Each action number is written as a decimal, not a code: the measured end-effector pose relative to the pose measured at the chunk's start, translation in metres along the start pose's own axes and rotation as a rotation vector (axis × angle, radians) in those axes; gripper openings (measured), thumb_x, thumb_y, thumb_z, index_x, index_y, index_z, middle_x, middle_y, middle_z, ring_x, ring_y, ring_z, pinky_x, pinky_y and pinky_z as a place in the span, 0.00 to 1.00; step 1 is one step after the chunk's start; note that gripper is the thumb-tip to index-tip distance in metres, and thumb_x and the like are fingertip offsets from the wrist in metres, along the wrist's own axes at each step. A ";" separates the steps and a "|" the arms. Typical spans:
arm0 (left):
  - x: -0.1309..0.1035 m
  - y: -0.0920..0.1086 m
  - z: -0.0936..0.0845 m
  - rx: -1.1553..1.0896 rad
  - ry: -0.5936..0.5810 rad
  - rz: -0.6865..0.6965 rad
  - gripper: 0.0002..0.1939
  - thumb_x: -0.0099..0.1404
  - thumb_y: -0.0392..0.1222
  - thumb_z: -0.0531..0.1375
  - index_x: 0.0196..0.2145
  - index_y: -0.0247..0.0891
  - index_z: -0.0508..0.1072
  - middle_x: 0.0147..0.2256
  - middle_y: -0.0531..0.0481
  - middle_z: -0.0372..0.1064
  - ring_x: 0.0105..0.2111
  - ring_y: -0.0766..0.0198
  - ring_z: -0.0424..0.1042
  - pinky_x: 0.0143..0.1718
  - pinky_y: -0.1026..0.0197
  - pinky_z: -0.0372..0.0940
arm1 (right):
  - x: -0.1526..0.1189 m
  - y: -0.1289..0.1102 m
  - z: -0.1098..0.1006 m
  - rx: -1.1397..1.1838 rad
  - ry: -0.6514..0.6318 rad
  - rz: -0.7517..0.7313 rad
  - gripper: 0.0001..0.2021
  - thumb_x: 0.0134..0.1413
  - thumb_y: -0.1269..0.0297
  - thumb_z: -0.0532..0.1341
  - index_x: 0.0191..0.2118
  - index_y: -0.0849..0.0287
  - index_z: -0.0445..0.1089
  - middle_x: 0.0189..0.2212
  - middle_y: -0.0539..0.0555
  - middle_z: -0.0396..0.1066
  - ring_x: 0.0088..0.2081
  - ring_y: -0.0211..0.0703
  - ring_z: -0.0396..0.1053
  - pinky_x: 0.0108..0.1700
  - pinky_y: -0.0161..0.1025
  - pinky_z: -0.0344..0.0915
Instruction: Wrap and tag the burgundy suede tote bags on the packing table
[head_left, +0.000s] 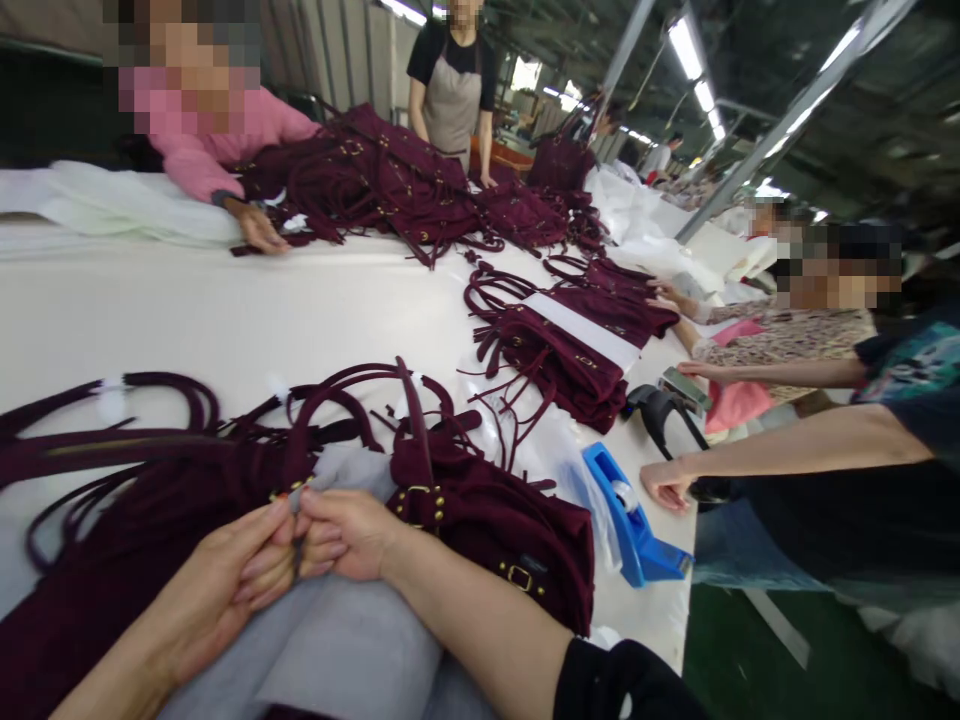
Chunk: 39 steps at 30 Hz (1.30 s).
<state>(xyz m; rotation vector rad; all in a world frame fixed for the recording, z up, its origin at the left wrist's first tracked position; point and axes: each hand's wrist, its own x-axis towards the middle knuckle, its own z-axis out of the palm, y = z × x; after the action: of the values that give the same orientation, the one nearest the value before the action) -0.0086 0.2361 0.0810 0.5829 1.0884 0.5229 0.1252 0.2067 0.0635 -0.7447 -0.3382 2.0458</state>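
At the lower left of the frame both hands meet over grey cloth [352, 640] — left hand [225, 590] and right hand [349, 530], each grip pinched shut on one small metal fitting [295, 497] of the maroon handbag [487, 520] on the white worktop [225, 310].

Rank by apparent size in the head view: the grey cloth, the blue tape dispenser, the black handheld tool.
1. grey cloth, largest, though nearest the camera.
2. blue tape dispenser.
3. black handheld tool; looks close to the dispenser, so that order is unsure.
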 end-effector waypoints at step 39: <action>-0.014 0.021 0.013 1.429 0.404 0.871 0.25 0.59 0.31 0.50 0.54 0.44 0.63 0.38 0.49 0.65 0.36 0.65 0.66 0.37 0.63 0.62 | -0.027 -0.005 0.010 -0.070 0.261 -0.227 0.18 0.40 0.52 0.67 0.22 0.61 0.63 0.08 0.37 0.42 0.11 0.24 0.39 0.16 0.28 0.39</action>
<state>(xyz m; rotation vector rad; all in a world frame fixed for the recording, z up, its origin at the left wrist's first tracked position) -0.0041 0.2403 0.1088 2.3448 1.4785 0.5409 0.1331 0.1878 0.0841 -0.9592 -0.3301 1.7086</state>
